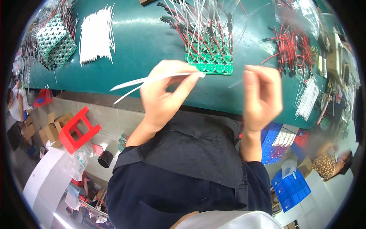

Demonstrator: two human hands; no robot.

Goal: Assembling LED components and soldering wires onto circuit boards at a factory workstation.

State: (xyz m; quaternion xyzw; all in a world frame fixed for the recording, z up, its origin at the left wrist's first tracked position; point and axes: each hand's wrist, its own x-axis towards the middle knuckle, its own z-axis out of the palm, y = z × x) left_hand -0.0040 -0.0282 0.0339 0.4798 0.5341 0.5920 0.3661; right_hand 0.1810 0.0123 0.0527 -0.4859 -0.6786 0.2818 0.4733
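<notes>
My left hand (164, 89) is raised over the table's near edge, thumb and fingers pinched on a few white cable ties (131, 83). Their long tails stick out to the left, and their other ends show at the fingertips, beside a green circuit board panel (219, 68). Red and black wires (194, 44) and upright white ties crowd the panel's far part. To the right of the panel, my right hand (261, 95) hangs apart from it, fingers closed in a pinch. A faint pale streak shows by its fingertips; what it holds, if anything, is blurred.
On the green table (133, 42), a pile of white cable ties (97, 36) and stacked green panels (57, 42) lie left. Red wires (293, 47) and more ties (307, 98) lie right. A red stool (78, 129) and blue crates (291, 189) stand below.
</notes>
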